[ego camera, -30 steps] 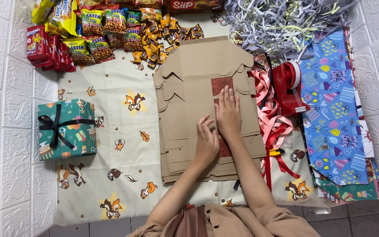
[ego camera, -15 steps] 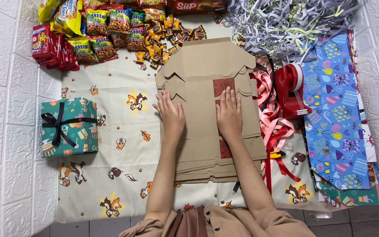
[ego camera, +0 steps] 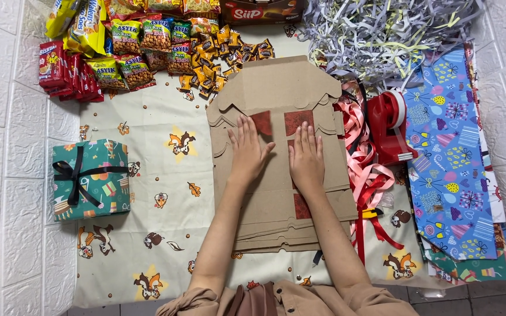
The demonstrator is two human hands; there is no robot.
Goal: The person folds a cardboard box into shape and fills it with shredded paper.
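1. my left hand (ego camera: 247, 153) lies flat, palm down, on the stack of flat cardboard box blanks (ego camera: 282, 158); its grip is wide, fingers spread, holding nothing.
2. my right hand (ego camera: 306, 161) lies flat just beside it on the same top sheet, grip wide too, only pressing.
3. the stack sits on the squirrel-print cloth (ego camera: 165, 193) spread on the floor, and i place everything else from it.
4. red patches show through cut-outs in the top sheet at my fingertips.
5. left of the stack, well apart, stands the green wrapped gift box (ego camera: 92, 178) tied with a black ribbon.
6. beyond the stack's far edge lie the snack packets (ego camera: 142, 47) and a scatter of small sweets, some touching the cardboard's far corner.
7. right of the stack, the pink and red ribbon (ego camera: 364, 175) tangles against its edge, with the red tape dispenser (ego camera: 390, 126) just past that and blue patterned wrapping paper (ego camera: 455, 169) further right.
8. the shredded paper filling (ego camera: 382, 35) is heaped beyond the stack's far right corner.
9. to do this well, i judge i should keep both palms level and press evenly so the top sheet stays square on those beneath, and keep the ribbon from creeping under the right edge.
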